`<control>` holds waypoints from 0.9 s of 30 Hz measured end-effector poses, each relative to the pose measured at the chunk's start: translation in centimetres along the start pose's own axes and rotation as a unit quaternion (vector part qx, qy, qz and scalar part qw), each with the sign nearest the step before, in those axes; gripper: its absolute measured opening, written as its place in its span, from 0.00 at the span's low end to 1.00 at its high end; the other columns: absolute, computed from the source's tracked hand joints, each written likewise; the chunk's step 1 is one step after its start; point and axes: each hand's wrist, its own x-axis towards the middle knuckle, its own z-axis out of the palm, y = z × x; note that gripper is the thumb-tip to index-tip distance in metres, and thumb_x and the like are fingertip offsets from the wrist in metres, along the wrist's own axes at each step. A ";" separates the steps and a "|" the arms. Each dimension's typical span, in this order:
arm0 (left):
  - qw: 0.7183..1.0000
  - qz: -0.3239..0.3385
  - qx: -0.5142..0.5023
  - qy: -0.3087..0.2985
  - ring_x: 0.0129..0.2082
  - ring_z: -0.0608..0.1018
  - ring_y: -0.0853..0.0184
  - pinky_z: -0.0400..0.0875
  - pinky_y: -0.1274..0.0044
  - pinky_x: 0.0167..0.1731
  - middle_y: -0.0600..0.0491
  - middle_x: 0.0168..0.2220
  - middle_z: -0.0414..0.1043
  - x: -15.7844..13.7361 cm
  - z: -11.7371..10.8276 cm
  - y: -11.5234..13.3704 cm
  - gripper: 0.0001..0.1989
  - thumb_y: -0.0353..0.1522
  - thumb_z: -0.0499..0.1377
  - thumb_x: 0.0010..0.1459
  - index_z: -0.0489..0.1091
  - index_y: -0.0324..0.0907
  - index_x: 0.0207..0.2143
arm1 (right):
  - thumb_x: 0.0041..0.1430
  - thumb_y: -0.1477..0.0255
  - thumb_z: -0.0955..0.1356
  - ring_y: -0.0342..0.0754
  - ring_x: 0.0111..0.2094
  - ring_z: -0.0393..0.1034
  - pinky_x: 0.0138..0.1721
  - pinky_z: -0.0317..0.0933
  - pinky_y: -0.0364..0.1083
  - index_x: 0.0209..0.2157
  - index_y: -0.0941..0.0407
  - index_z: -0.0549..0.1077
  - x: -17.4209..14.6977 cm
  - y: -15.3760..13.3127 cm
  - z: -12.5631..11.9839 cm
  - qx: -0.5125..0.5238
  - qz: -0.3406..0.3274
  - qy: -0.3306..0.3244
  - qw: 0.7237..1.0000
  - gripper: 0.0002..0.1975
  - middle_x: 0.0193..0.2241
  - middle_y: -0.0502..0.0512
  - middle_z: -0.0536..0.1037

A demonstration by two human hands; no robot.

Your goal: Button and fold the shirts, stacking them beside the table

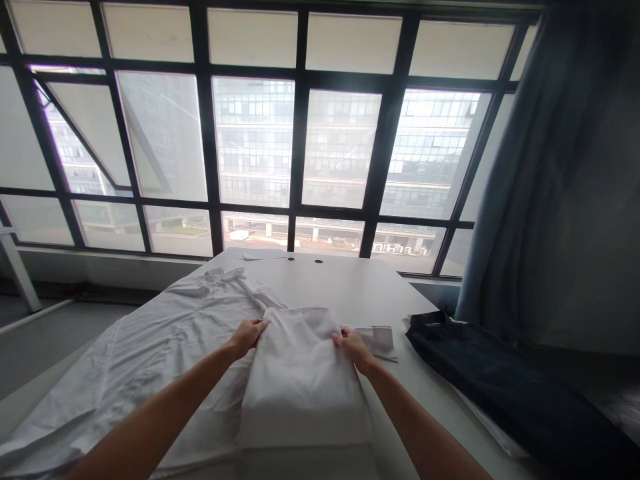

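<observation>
A folded white garment (305, 387), perhaps a shirt, lies in front of me on the white table. My left hand (249, 335) pinches its upper left edge between thumb and fingers. On the opposite side, my right hand (353, 347) grips the upper right edge. A strip of pale cloth (381, 341), maybe a sleeve or cuff, sticks out beyond my right hand; where it joins is hidden. Left of the folded piece a wrinkled white garment (165, 353) is spread out, partly behind my left forearm.
The white table (350, 280) reaches toward the windows and has two dark round holes near its far edge. Dark navy clothing (500, 380) lies along the right side, over something white. A blue-grey curtain (530, 167) hangs at the right. A white metal leg (20, 267) stands at left.
</observation>
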 end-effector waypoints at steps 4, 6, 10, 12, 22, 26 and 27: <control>0.999 0.018 0.018 0.039 0.20 0.69 0.72 0.64 0.81 0.21 0.58 0.22 0.68 0.2 -0.1 -1.1 0.15 0.42 0.61 0.55 0.72 0.37 0.34 | 0.48 0.60 0.72 0.50 0.31 0.70 0.32 0.63 0.45 0.39 0.60 0.77 0.3 0.2 -0.1 -0.026 -0.015 0.022 0.999 0.20 0.29 0.57 0.78; 0.997 0.006 0.051 0.048 0.21 0.71 0.70 0.65 0.81 0.21 0.56 0.22 0.69 -0.2 -0.3 -1.5 0.14 0.40 0.61 0.55 0.73 0.36 0.34 | 0.49 0.61 0.72 0.52 0.33 0.72 0.35 0.64 0.46 0.40 0.61 0.76 0.3 0.5 -0.1 -0.058 0.003 0.022 0.998 0.20 0.32 0.59 0.79; 0.982 0.003 0.180 0.049 0.29 0.79 0.62 0.73 0.75 0.29 0.50 0.31 0.77 -2.3 -1.1 -0.9 0.27 0.39 0.57 0.59 0.64 0.34 0.57 | 0.53 0.65 0.70 0.52 0.36 0.74 0.36 0.65 0.46 0.49 0.61 0.73 -0.8 1.4 -0.7 -0.109 0.012 0.027 0.994 0.23 0.39 0.61 0.79; 0.945 0.080 0.311 0.054 0.41 0.80 0.56 0.74 0.68 0.42 0.43 0.41 0.78 -4.6 -1.1 -0.1 0.32 0.39 0.57 0.59 0.57 0.33 0.63 | 0.57 0.64 0.68 0.51 0.32 0.74 0.32 0.65 0.45 0.56 0.62 0.68 -1.9 1.8 -1.2 -0.136 0.032 0.014 0.990 0.26 0.38 0.61 0.79; 0.752 0.386 0.494 -0.202 0.67 0.59 0.60 0.50 0.62 0.66 0.44 0.66 0.58 -13.9 5.8 -0.4 0.26 0.41 0.43 0.70 0.60 0.40 0.65 | 0.63 0.66 0.64 0.53 0.38 0.75 0.39 0.61 0.45 0.60 0.61 0.63 -8.3 1.0 -1.0 -0.314 -0.026 0.016 0.949 0.26 0.35 0.59 0.79; 0.754 0.337 0.522 -0.213 0.70 0.51 0.60 0.47 0.63 0.67 0.43 0.70 0.48 -13.7 6.2 -2.3 0.30 0.42 0.39 0.71 0.51 0.36 0.68 | 0.65 0.67 0.62 0.56 0.46 0.74 0.43 0.62 0.48 0.61 0.59 0.62 -9.5 0.6 -0.1 -0.396 -0.027 0.025 0.918 0.24 0.47 0.65 0.78; 0.754 0.335 0.524 -0.213 0.70 0.50 0.60 0.47 0.63 0.67 0.44 0.70 0.46 -13.6 6.1 -2.7 0.30 0.43 0.39 0.71 0.51 0.36 0.69 | 0.65 0.68 0.62 0.57 0.48 0.73 0.45 0.62 0.49 0.61 0.59 0.62 -9.8 0.4 0.2 -0.428 -0.040 0.032 0.903 0.24 0.50 0.66 0.76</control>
